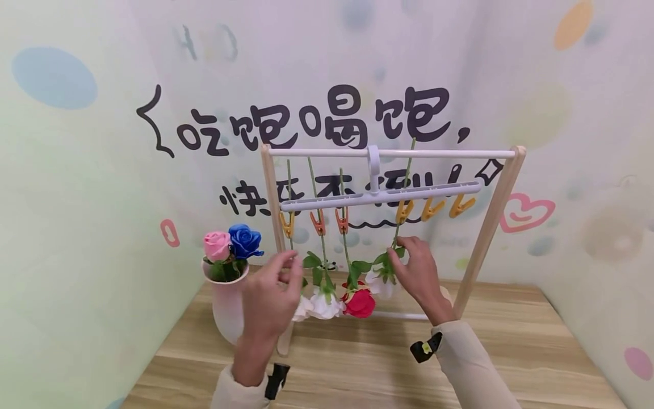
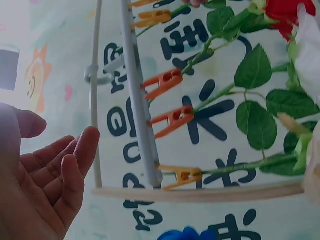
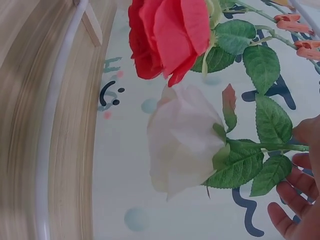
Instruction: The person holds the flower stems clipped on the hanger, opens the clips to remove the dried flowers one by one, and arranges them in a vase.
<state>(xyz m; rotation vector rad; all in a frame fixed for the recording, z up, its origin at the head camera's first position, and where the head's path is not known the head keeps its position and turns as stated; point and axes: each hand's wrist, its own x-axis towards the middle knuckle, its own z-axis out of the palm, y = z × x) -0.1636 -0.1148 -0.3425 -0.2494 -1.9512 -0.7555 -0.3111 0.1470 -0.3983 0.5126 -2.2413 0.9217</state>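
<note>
My right hand (image 1: 419, 270) pinches the green stem of a white rose (image 3: 187, 142), below a yellow clip (image 1: 405, 212). This rose hangs head down from the pale clip hanger (image 1: 352, 200). To its left a red rose (image 1: 360, 301) and a white rose (image 1: 327, 305) hang upside down from orange clips (image 1: 343, 220). The leftmost pale rose (image 1: 302, 308), partly behind my left hand, hangs from another yellow clip (image 1: 288, 225). My left hand (image 1: 271, 292) holds nothing; its fingers are loosely bent in the left wrist view, beside the hanger.
The hanger hooks over the white top bar (image 1: 317, 153) of a wooden-sided rack (image 1: 487, 233). Two yellow clips (image 1: 462, 205) at the hanger's right end hold nothing. A pale vase (image 1: 225, 307) with a pink rose (image 1: 217, 245) and a blue rose (image 1: 245, 241) stands left on the wooden table (image 1: 511, 352).
</note>
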